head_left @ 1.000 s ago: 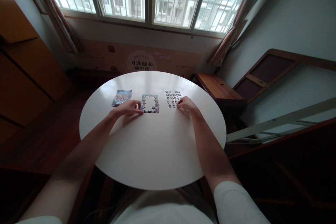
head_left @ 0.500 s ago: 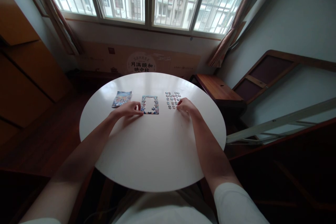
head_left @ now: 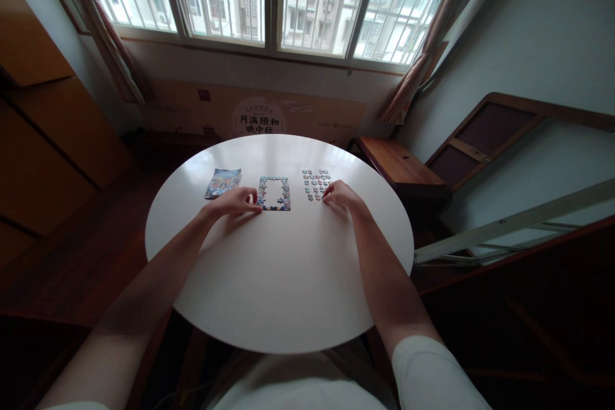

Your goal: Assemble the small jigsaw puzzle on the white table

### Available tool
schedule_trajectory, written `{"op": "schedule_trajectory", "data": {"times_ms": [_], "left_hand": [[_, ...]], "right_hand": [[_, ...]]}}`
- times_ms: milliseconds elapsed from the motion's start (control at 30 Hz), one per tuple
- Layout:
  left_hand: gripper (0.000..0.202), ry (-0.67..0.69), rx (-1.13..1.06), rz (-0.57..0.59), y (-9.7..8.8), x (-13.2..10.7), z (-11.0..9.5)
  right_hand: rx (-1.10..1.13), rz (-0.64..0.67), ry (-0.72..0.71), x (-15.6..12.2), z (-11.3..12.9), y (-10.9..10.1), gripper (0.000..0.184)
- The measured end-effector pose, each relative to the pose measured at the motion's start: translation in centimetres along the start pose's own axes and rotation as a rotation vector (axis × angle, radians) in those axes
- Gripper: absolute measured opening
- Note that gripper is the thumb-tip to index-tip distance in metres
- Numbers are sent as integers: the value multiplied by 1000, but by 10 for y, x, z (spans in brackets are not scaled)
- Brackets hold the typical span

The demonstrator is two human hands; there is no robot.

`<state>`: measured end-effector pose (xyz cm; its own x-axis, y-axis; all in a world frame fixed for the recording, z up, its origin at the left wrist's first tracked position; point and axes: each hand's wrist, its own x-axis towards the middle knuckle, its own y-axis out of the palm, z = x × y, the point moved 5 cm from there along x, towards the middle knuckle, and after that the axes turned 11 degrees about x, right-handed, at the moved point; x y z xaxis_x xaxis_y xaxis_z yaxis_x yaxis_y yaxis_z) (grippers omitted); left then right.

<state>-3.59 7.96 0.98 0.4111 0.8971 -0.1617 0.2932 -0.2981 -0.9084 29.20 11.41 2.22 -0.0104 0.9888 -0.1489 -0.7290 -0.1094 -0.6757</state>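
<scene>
A partly assembled jigsaw puzzle (head_left: 287,192) lies flat on the white round table, its border joined around a bare middle. A few joined pieces reach inward at its lower right corner. My left hand (head_left: 236,200) rests at the lower left corner of the puzzle, thumb and forefinger apart and touching its edge. Loose puzzle pieces (head_left: 314,182) are laid out in rows to the right. My right hand (head_left: 340,193) is at the lower right of these rows, fingertips pinched together low at the table; the piece between them is mostly hidden by the fingers.
A creased picture sheet (head_left: 225,182) lies left of the puzzle, partly behind my left hand. The round table (head_left: 278,275) reaches close to my body. A wooden bench (head_left: 401,160) stands beyond its right edge, and a window (head_left: 221,0) is behind.
Hardly anything differs: my right fingertips have shifted very slightly at the loose pieces. My left hand and the puzzle keep their places, and the view has tilted a little.
</scene>
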Motion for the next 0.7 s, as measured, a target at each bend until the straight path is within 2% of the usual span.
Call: {"op": "schedule_trajectory", "data": {"times_ms": [133,467,700], "left_hand": [[44,1,4,-9,-1,0,-1],[45,-1,-3,3,-1,-1,-2],[45,-2,-8,3,-1,-1,-2]], "right_hand": [[-30,31,33,-3,3,3,19],[18,14,23,-1,1,1,22],[-39,-5,32,4,-4,0,21]]}}
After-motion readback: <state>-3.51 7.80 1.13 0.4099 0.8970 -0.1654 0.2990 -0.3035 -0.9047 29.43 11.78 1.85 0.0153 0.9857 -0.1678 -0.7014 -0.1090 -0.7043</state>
